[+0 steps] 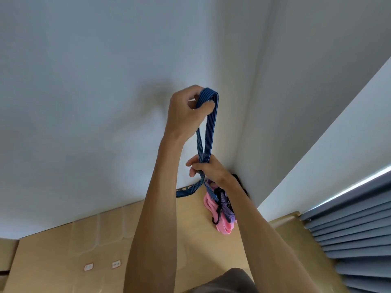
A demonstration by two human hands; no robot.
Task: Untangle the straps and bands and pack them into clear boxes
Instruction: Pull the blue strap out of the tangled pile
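Note:
A blue striped elastic strap (208, 132) is folded into a long loop and held up in front of the wall. My left hand (186, 113) grips the top of the loop, high up. Lower down, my right hand (208, 169) pinches both runs of the strap together. The strap's tail (186, 191) trails down to the left onto the table. Below my right wrist lies a heap with a pink band (222, 224), a purple strap (229, 211) and a black hook (218, 214). Two clear boxes (97, 233) stand on the table at the left.
The light wooden table (194, 220) sits in a corner of white walls. Grey pleated curtains (349, 233) hang at the right. Small labels (102, 265) show near the clear boxes. A dark object (240, 180) lies in the corner behind the heap.

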